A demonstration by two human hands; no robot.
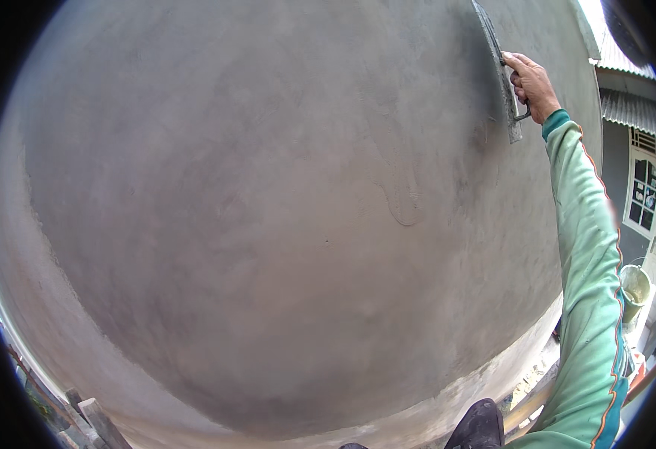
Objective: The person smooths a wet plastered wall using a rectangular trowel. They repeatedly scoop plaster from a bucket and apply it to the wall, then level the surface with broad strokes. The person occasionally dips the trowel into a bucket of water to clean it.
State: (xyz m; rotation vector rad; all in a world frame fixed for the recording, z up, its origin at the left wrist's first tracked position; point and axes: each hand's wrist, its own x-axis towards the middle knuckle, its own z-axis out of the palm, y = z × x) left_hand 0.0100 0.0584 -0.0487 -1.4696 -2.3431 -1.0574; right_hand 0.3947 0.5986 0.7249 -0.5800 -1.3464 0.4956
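My right hand (531, 84) is closed around the handle of a plastering trowel (497, 63), high up at the right. The trowel's long, thin blade is seen nearly edge-on and lies against or very close to the wall; which of the two I cannot tell. Grey, smooth plaster (268, 202) covers most of the wall, darker and damp-looking around the blade. A curved ridge mark shows in the plaster below and left of the trowel. My right arm, in a green sleeve (586, 247), reaches up from the lower right. My left hand is out of the picture.
A dark shoe (479, 425) stands at the bottom, beside wooden planks (526, 408). Paler wall (51, 299) borders the grey plaster at left and below. At the right are a bucket (635, 288), a house door (646, 194) and a corrugated roof (635, 112). Wooden posts (100, 423) rise at lower left.
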